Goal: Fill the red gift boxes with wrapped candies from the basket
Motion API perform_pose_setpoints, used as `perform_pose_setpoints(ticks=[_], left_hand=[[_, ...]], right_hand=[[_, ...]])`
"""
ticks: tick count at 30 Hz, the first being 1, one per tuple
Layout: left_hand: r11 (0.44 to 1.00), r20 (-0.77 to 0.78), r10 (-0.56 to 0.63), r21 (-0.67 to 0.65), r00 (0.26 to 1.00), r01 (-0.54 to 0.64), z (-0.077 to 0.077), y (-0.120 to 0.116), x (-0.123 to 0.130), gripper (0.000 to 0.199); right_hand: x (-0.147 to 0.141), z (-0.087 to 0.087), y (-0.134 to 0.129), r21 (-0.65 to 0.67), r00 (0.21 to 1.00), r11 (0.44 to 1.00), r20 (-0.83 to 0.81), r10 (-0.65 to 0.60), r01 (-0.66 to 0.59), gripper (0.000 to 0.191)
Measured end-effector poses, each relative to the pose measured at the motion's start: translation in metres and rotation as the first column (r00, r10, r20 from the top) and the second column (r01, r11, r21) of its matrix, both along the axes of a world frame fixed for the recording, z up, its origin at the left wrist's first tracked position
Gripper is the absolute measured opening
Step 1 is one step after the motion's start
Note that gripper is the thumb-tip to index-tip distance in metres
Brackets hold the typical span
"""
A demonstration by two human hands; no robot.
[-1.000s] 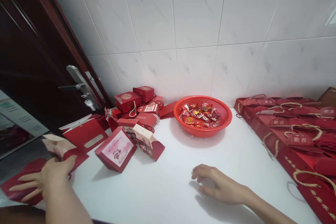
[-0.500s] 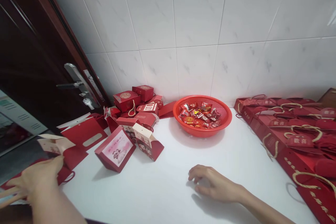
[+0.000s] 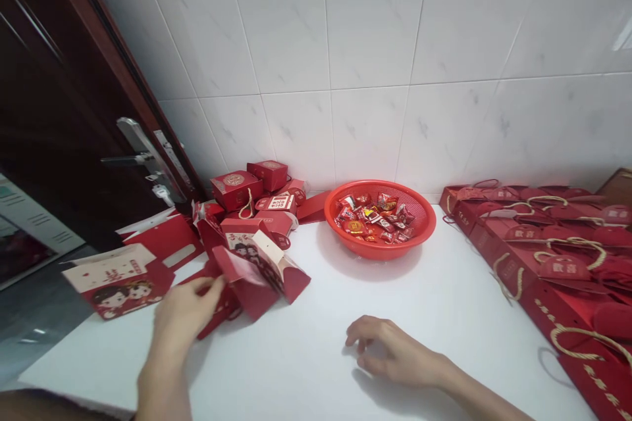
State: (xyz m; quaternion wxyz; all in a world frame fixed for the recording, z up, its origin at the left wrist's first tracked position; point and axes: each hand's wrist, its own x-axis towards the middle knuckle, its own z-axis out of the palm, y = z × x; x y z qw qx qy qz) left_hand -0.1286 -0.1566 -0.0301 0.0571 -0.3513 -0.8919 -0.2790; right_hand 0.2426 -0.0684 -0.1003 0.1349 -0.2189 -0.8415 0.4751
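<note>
Your left hand (image 3: 185, 312) grips a red gift box (image 3: 224, 309) over the bench (image 3: 301, 368), hard by a tilted carton (image 3: 254, 291); pushing farther could topple the cluster. Your right hand (image 3: 397, 352) is empty, loosely open. The boxes on the right (image 3: 565, 266) read "歡喜"; candy wrapper (image 3: 354, 227) brands are too small to read.

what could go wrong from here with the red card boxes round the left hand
The left hand is right among tightly crowded boxes, so it could knock the tilted red card box with a pink panel into the peaked cream-and-red card box beside it.

The red-and-cream card box printed with a cartoon couple stands by the left edge of the white table; a bump from the forearm might tip it off.
</note>
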Motion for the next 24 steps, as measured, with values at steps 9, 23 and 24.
perform_pose_setpoints(ticks=[9,23,24], left_hand=[[0.973,-0.025,-0.226,0.028,0.974,0.227,0.0,0.049,0.055,0.046],[0.977,0.101,-0.042,0.212,0.994,0.02,-0.005,0.002,0.019,0.042],[0.977,0.105,-0.035,0.214,0.994,0.012,-0.004,0.001,0.017,0.039]], right_hand=[[-0.045,0.012,0.014,0.182,0.993,0.977,0.05,0.102,-0.11,0.054],[-0.141,0.007,0.065,0.315,0.967,0.933,0.125,-0.224,0.175,0.049],[-0.147,0.01,0.064,0.338,0.956,0.921,0.144,-0.256,0.196,0.044]])
